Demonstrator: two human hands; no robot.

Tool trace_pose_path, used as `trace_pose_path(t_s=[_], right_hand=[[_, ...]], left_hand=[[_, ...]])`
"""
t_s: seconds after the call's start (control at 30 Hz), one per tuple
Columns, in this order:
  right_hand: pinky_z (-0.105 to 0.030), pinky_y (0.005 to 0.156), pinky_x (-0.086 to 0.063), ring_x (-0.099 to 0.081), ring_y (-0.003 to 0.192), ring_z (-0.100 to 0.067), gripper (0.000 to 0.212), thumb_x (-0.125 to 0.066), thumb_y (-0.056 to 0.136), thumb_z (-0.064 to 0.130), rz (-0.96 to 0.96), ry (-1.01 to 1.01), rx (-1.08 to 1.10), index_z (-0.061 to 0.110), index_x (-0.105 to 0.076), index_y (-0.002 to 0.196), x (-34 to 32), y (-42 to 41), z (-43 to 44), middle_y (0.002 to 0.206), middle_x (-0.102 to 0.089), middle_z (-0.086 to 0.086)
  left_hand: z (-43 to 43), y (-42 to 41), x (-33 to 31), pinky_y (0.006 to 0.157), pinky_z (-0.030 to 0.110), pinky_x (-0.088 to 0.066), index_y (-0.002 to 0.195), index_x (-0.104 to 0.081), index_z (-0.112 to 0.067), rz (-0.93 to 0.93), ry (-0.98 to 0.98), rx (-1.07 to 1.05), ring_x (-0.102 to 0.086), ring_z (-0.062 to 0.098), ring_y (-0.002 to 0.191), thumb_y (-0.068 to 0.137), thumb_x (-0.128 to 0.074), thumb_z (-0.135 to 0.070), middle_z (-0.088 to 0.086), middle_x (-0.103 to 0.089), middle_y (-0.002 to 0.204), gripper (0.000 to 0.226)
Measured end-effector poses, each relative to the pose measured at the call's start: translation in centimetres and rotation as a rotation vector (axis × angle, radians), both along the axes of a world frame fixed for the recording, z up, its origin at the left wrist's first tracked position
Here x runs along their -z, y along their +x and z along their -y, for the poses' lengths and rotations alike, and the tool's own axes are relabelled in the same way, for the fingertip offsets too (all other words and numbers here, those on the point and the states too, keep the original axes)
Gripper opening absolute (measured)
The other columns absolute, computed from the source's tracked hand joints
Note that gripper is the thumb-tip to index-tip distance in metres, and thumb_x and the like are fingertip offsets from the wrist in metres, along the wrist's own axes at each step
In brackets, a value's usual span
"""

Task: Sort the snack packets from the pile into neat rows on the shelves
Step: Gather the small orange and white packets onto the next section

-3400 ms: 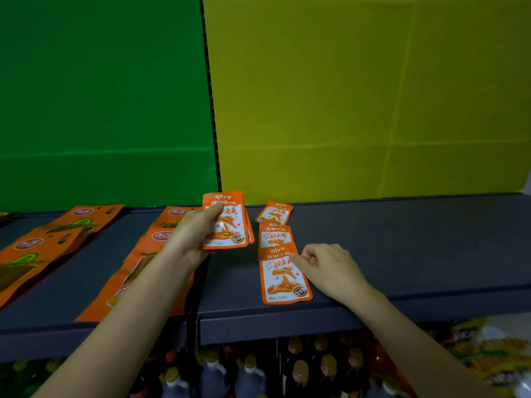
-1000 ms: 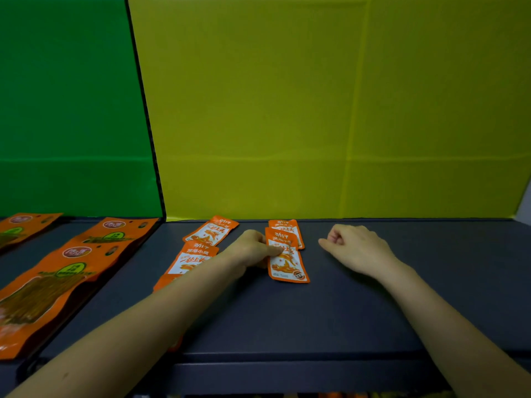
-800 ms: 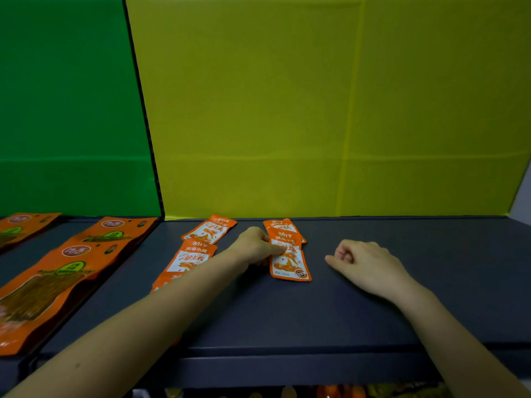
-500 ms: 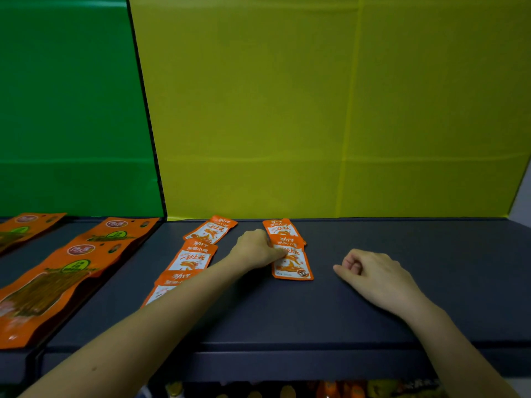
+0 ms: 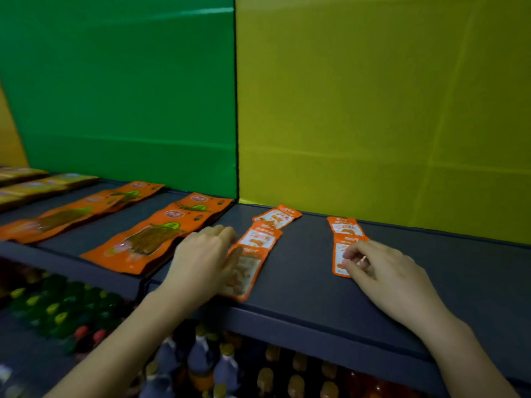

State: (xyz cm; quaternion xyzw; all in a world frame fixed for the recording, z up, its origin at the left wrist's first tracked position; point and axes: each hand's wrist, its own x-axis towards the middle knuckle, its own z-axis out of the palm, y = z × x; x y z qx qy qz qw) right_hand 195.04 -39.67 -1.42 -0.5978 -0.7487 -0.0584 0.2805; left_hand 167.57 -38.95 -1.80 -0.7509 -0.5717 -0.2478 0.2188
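A dark grey shelf (image 5: 310,285) runs under a green panel (image 5: 129,96) and a yellow panel (image 5: 373,96). Below the yellow, the right hand (image 5: 385,271) pinches the near right packet (image 5: 339,254) between thumb and fingertips, its other fingers curled. The packet lies flat on the shelf. Its far end meets the far right packet (image 5: 344,225), and the two make a short row toward the panel.

Well apart to the left, the left hand (image 5: 201,262) lies with bent fingers on the left edge of the near left packet (image 5: 247,271), which sits at the shelf's front edge. The hand is blurred, so I cannot tell whether it grips the packet or only touches it. Behind that packet, the middle packet (image 5: 260,238) and the back packet (image 5: 277,216) overlap in a slightly slanted row reaching the panel.

Farther left, under the green, large orange packs (image 5: 161,234) lie in overlapping rows, with yellowish packs (image 5: 34,182) beyond them. Bottles (image 5: 201,360) stand on the level below.
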Motion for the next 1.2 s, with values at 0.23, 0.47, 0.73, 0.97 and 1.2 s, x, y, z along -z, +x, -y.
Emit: trace_pose_path(t_s=[0.23,0.47,0.73,0.97,1.2], right_hand=[[-0.025,0.073,-0.034,-0.052,0.105,-0.011,0.015,-0.049,0.091,0.037,0.063,0.136,-0.34,0.031,-0.056,0.102,-0.6,-10.7,0.5,0.104,-0.058,0.014],[-0.025,0.078,-0.042,-0.051,0.104,-0.008,0.018,-0.044,0.094,0.04,0.05,0.095,-0.623,0.031,-0.054,0.106,0.2,-24.1,3.4,0.104,-0.054,0.016],[-0.021,0.077,-0.039,-0.048,0.111,-0.005,0.025,-0.039,0.096,0.044,0.054,-0.015,-0.809,0.034,-0.05,0.115,3.5,-41.9,8.2,0.114,-0.053,0.018],[-0.02,0.074,-0.032,-0.048,0.111,-0.004,0.027,-0.038,0.096,0.042,0.101,-0.115,-0.907,0.032,-0.049,0.119,5.9,-54.0,10.1,0.117,-0.053,0.019],[-0.022,0.074,-0.037,-0.051,0.109,-0.005,0.025,-0.041,0.096,0.041,0.119,-0.125,-0.902,0.033,-0.049,0.118,6.1,-65.7,7.3,0.116,-0.053,0.02]], left_hand=[[8.2,-12.0,2.0,0.047,0.025,-0.034,0.075,-0.061,-0.016,0.017,-0.02,-0.325,-0.064,0.024,0.063,0.083,-0.04,-0.038,0.0,-0.064,0.07,0.032],[17.2,-24.0,3.4,0.042,0.02,-0.031,0.075,-0.063,-0.015,0.094,0.028,-0.557,-0.065,0.026,0.055,0.079,-0.066,-0.028,0.001,-0.066,0.068,0.013],[27.0,-38.0,6.5,0.051,0.029,-0.05,0.084,-0.062,-0.022,0.24,-0.152,-0.741,-0.064,0.017,0.069,0.086,-0.061,-0.033,-0.005,-0.066,0.08,0.011],[30.5,-46.7,7.2,0.054,0.031,-0.053,0.086,-0.062,-0.025,0.284,-0.177,-0.855,-0.06,0.011,0.069,0.087,-0.057,-0.038,-0.013,-0.058,0.076,0.015],[30.0,-56.7,8.1,0.055,0.027,-0.052,0.089,-0.064,-0.022,0.284,-0.165,-0.953,-0.062,0.013,0.07,0.087,-0.058,-0.036,-0.008,-0.063,0.08,0.016]])
